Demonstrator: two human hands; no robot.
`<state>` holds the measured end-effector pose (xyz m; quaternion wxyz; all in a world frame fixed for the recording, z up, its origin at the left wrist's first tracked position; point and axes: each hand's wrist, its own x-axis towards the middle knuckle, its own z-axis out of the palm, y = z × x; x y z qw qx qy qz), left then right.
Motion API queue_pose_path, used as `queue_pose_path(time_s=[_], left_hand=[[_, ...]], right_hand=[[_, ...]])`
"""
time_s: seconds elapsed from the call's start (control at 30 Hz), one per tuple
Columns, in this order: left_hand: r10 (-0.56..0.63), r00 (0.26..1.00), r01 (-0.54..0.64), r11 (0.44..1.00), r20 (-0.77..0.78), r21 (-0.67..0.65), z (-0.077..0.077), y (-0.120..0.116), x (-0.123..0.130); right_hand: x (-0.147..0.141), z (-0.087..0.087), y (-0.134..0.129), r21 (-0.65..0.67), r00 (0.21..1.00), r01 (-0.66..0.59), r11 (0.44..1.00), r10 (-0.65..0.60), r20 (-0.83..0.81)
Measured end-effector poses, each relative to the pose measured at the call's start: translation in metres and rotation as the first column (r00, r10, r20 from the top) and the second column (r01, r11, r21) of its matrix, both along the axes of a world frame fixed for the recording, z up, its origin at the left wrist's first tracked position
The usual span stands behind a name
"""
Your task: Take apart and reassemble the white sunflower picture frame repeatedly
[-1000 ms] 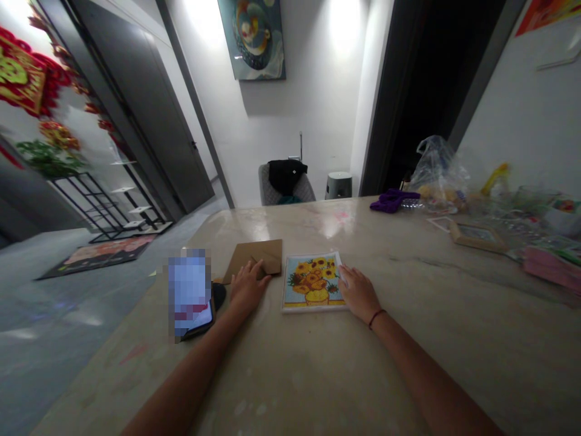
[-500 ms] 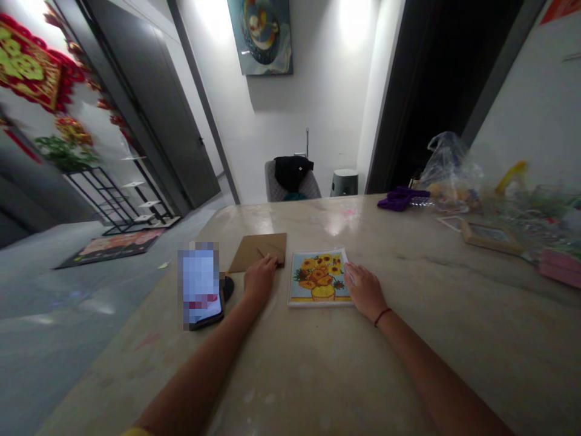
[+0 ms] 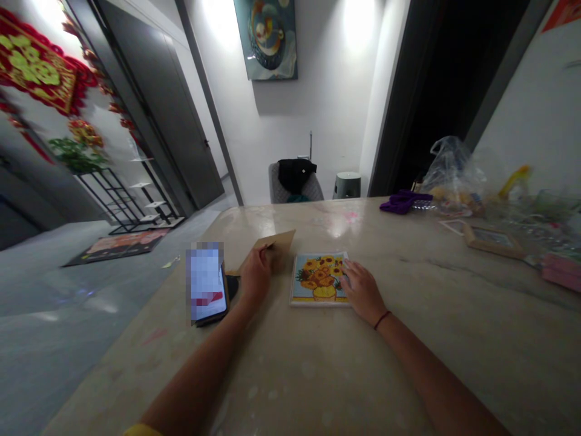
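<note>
Your left hand (image 3: 256, 277), just right of the smartphone (image 3: 207, 283), has its fingers bent closed on the brown cardboard board (image 3: 282, 243); the board looks tilted, its far edge slanting away to the right, and its long axis is unclear. Right of that grip, just beside the board, the sunflower picture (image 3: 319, 280) lies face up on the table (image 3: 313, 369), between your two hands. It looks nearly square, so you can't tell a long axis; its vase end points towards you, its blooms away. Your right hand (image 3: 362, 292) is nearer it, fingers loosely spread over its right edge, clasping nothing.
</note>
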<state>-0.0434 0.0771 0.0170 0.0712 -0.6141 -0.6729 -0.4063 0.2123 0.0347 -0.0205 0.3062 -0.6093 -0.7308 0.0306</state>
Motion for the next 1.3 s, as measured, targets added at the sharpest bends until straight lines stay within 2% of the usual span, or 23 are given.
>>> queue_pose_path(time_s=[0.13,0.27,0.37,0.43,0.57,0.6,0.63,0.7,0.77,0.8,0.83,0.87,0.93,1.0,1.03,1.17,1.3], left_hand=[[-0.082,0.992,0.066,0.986,0.095,0.153,0.013,-0.008,0.01],[-0.288,0.957,0.29,0.937,-0.036,0.194,0.009,-0.026,0.035],[-0.46,0.875,0.481,0.859,-0.15,0.177,-0.002,-0.042,0.055],[-0.54,0.813,0.575,0.803,-0.218,0.159,-0.007,-0.051,0.065],[-0.643,0.669,0.726,0.673,-0.372,0.142,-0.007,-0.063,0.072],[-0.646,0.647,0.74,0.659,-0.404,0.132,-0.006,-0.065,0.071],[-0.637,0.645,0.737,0.665,-0.423,0.121,-0.005,-0.065,0.069],[-0.581,0.704,0.665,0.741,-0.408,0.093,-0.004,-0.063,0.065],[-0.502,0.795,0.543,0.839,-0.341,0.029,-0.005,-0.058,0.061],[-0.481,0.822,0.497,0.867,-0.307,-0.028,-0.006,-0.055,0.06],[-0.487,0.826,0.48,0.872,-0.282,-0.1,-0.007,-0.053,0.058],[-0.52,0.811,0.488,0.854,-0.266,-0.181,-0.009,-0.051,0.058],[-0.624,0.74,0.535,0.772,-0.251,-0.343,-0.01,-0.05,0.058],[-0.694,0.677,0.549,0.698,-0.246,-0.459,-0.01,-0.053,0.059],[-0.708,0.662,0.542,0.68,-0.247,-0.494,-0.009,-0.054,0.06],[-0.715,0.65,0.524,0.667,-0.257,-0.53,-0.005,-0.062,0.062],[-0.656,0.713,0.496,0.72,-0.246,-0.486,-0.003,-0.062,0.062]], right_hand=[[-0.004,0.003,-0.001,0.06,0.989,-0.066,0.996,0.073,-0.131],[-0.01,0.01,-0.006,0.08,0.929,-0.11,0.991,0.132,-0.347],[-0.016,0.014,-0.009,0.062,0.863,-0.121,0.991,0.136,-0.487],[-0.019,0.013,-0.009,0.032,0.772,-0.104,0.994,0.101,-0.627],[-0.018,0.01,-0.003,-0.042,0.475,-0.098,0.994,0.01,-0.88],[-0.014,0.009,0.0,-0.051,0.408,-0.097,0.994,-0.007,-0.913],[-0.009,0.009,0.003,-0.059,0.349,-0.082,0.995,-0.027,-0.937],[0.005,0.008,0.01,-0.077,0.266,0.0,0.997,-0.074,-0.961],[0.024,0.005,0.019,-0.097,0.229,0.154,0.983,-0.131,-0.964],[0.033,0.003,0.022,-0.103,0.219,0.245,0.964,-0.159,-0.963],[0.041,0.0,0.026,-0.109,0.197,0.336,0.936,-0.183,-0.963],[0.049,-0.003,0.029,-0.118,0.158,0.393,0.912,-0.194,-0.968],[0.058,-0.008,0.033,-0.163,0.053,0.436,0.885,-0.207,-0.977],[0.06,-0.011,0.034,-0.19,-0.023,0.394,0.899,-0.197,-0.98],[0.06,-0.011,0.034,-0.184,-0.037,0.357,0.916,-0.183,-0.982],[0.053,-0.006,0.031,-0.149,-0.02,0.29,0.946,-0.149,-0.989],[0.052,-0.002,0.029,-0.167,0.006,0.354,0.92,-0.181,-0.984]])
